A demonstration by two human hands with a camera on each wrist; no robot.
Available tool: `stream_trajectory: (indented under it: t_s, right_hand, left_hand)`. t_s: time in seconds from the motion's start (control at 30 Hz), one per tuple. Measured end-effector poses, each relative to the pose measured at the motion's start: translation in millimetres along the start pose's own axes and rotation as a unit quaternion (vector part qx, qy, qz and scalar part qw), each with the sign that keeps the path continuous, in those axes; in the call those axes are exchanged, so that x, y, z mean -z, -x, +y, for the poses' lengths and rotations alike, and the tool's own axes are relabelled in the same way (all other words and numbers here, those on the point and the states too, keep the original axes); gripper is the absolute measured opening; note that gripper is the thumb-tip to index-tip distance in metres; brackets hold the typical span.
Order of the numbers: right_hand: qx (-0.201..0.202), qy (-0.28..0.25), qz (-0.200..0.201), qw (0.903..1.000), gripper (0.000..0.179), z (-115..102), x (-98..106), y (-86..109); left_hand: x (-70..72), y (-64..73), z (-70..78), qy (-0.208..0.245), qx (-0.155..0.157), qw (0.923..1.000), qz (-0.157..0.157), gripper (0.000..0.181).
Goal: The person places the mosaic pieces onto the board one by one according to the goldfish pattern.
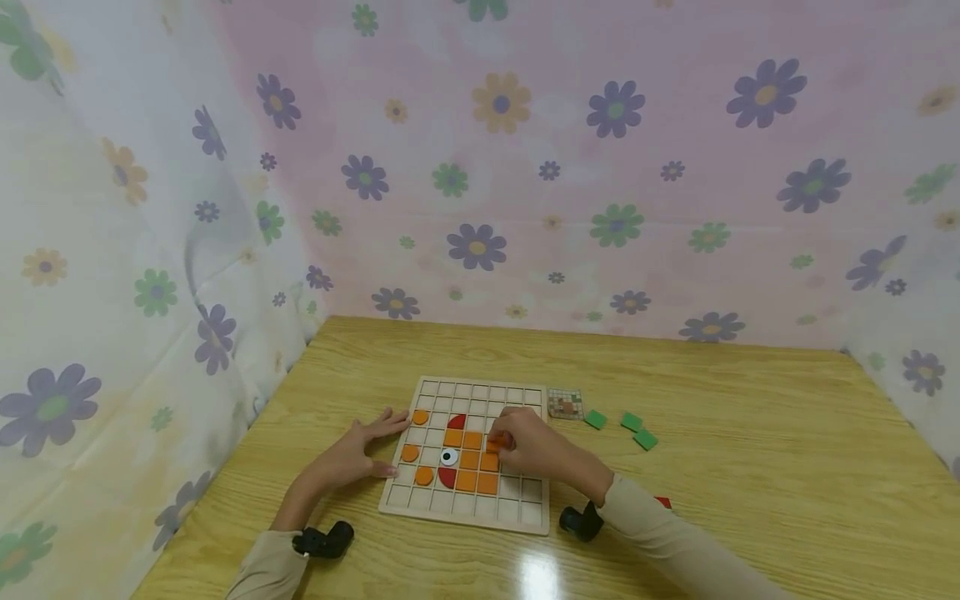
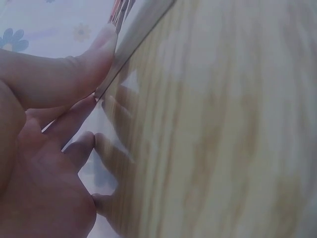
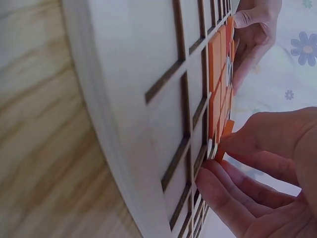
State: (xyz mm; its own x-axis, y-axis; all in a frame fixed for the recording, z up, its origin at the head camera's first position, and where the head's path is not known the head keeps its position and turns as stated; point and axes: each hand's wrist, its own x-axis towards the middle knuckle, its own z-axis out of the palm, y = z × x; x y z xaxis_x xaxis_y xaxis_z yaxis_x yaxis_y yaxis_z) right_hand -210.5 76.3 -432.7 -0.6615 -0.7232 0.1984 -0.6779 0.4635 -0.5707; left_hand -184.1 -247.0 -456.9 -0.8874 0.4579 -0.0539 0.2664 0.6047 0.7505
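A wooden grid board (image 1: 517, 517) lies on the table with orange squares (image 1: 467, 482), orange discs (image 1: 423, 476), red quarter-round tiles (image 1: 447, 477) and a white eye tile (image 1: 448, 456) set in its cells. My right hand (image 1: 534, 446) pinches an orange tile (image 3: 227, 140) between thumb and fingers, tilted over a cell beside the orange squares. In the head view that tile is mostly behind the fingers. At the board's left edge, my left hand (image 1: 348, 454) rests with spread fingers, the thumb (image 2: 99, 54) touching the rim and other fingertips on the table.
Right of the board lie a small printed pattern card (image 1: 566, 404) and green squares (image 1: 596, 419). A red piece (image 1: 663, 502) shows partly behind the right sleeve. Flowered cloth (image 1: 480, 208) hangs behind and beside the wooden table (image 1: 750, 467). Both wrists wear black cameras (image 1: 581, 523).
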Motion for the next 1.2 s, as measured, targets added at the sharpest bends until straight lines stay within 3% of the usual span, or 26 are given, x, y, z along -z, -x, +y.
stream_trajectory:
  t_s: [0.23, 0.73, 1.0, 1.2]
  right_hand:
    - [0.003, 0.030, 0.016, 0.9994, 0.019, -0.6, -6.2, -5.3]
    - [-0.011, 0.027, 0.015, 0.9994, 0.014, -0.4, -8.9, -3.0]
    - [0.002, 0.042, 0.010, 0.9991, 0.011, -4.6, -3.7, 3.5]
    - [-0.012, 0.037, -0.014, 0.9991, 0.012, -9.5, 9.7, 15.6]
  left_hand:
    - [2.3, -0.1, 2.1, 0.001, 0.000, 1.0000, -0.002, 0.078]
    - [0.0, -0.4, 5.0, 0.003, 0.002, 1.0000, 0.000, 0.077]
    - [-0.3, 0.2, 5.3, 0.007, 0.002, 1.0000, -0.003, 0.077]
    - [0.6, 1.3, 2.8, 0.007, 0.001, 1.0000, -0.003, 0.077]
